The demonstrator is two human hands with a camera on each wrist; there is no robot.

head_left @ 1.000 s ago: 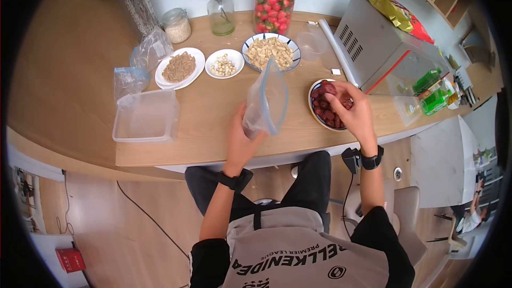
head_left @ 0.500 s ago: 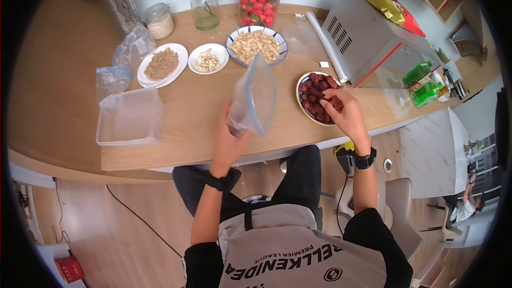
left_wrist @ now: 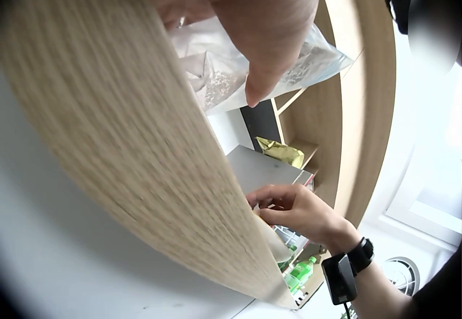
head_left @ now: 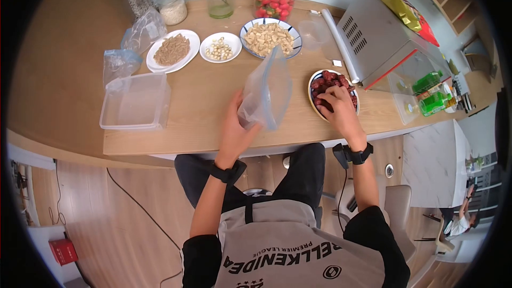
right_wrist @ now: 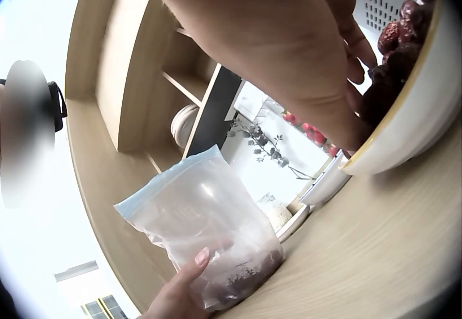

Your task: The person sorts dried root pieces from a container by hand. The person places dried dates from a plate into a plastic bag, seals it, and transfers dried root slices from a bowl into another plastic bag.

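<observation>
My left hand [head_left: 237, 130] grips a clear zip bag [head_left: 269, 88] by its lower part and keeps it upright, its blue-edged mouth uppermost. Something dark lies in the bottom of the bag in the right wrist view. At the right, my right hand [head_left: 342, 111] reaches over the near rim of a bowl [right_wrist: 404, 142] of wrinkled red dates [head_left: 328, 77]. Its fingers [right_wrist: 357, 48] curl down among the dates, with thumb and fingertips around a dark date [right_wrist: 382, 95]. The fingertips are partly hidden by the fruit.
Behind the bag stand a bowl of pale dried slices [head_left: 266, 37], a small plate of pale nuts [head_left: 220, 48] and a plate of brown strips [head_left: 172, 49]. An empty plastic box [head_left: 136, 101] is at the left. A grey appliance [head_left: 368, 32] and a white roll [head_left: 341, 45] flank the date bowl.
The right hand's fingers have moved from the top of the dates lower into the bowl. The left hand still holds the bag in about the same place; the head view has shifted slightly.
</observation>
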